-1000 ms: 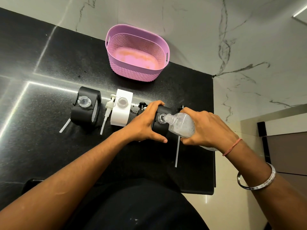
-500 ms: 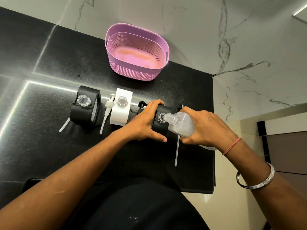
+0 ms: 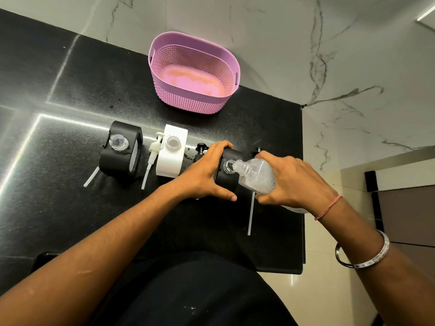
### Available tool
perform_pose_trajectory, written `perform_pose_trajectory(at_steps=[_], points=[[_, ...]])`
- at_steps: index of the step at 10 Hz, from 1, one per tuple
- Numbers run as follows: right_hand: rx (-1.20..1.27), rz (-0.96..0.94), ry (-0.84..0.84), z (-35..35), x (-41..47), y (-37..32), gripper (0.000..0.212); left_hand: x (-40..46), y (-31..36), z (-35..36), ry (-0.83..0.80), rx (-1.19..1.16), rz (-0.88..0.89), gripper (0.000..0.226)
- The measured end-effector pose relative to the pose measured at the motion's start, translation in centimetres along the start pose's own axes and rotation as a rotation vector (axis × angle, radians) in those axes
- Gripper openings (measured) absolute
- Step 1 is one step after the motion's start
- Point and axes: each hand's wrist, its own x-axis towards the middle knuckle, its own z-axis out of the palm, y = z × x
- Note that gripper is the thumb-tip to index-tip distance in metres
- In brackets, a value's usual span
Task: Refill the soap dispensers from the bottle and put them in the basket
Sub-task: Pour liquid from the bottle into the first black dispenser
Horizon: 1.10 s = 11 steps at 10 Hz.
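1. Your right hand (image 3: 294,182) grips the clear bottle (image 3: 256,176) round its belly; the bottle is tilted, its neck at the mouth of the black dispenser (image 3: 227,175).
2. Your left hand (image 3: 207,172) holds this dispenser steady on the counter (image 3: 70,90).
3. The bottle looks soft and probably slippery; squeeze gently.
4. The pink basket (image 3: 195,100) stands well behind, with nothing inside.

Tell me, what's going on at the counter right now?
Left hand grips black dispenser. Right hand tips clear bottle, spout at its neck. Basket holds no dispenser. Nothing blocking.
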Motion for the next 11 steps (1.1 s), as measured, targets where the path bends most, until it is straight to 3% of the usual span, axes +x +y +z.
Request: perform_pose_trajectory(at_steps=[11], points=[[0.006,0.001,-0.016,-0.18,0.14,-0.05,0.086,-0.01,0.07,-0.05,-0.001,-0.013,0.007,0.120]])
